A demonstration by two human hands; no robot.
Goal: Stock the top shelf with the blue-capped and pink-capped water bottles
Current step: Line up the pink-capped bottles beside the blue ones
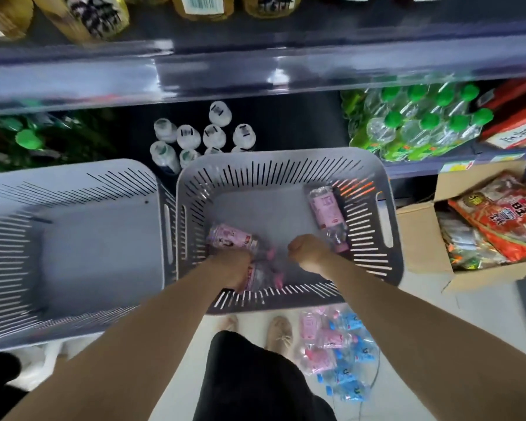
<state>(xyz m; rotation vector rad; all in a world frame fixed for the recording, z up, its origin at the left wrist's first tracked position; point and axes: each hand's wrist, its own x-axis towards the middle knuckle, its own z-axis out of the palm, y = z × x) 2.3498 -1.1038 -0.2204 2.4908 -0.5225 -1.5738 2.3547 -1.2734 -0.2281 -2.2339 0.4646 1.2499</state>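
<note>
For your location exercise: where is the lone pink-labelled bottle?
Head view: the pink-labelled bottle lies in the right grey basket, along its right wall, beyond the right hand.

The left basket (73,253) stands just beside the right basket (286,165), both before the shelving. In the right basket, one bottle (327,208) lies along the right wall near the far right corner, a second bottle (230,238) by the left wall, and more bottles (263,276) at the near edge. Standing bottles (201,135) sit behind the baskets. A carton (422,226) sits right of the right basket.
</note>
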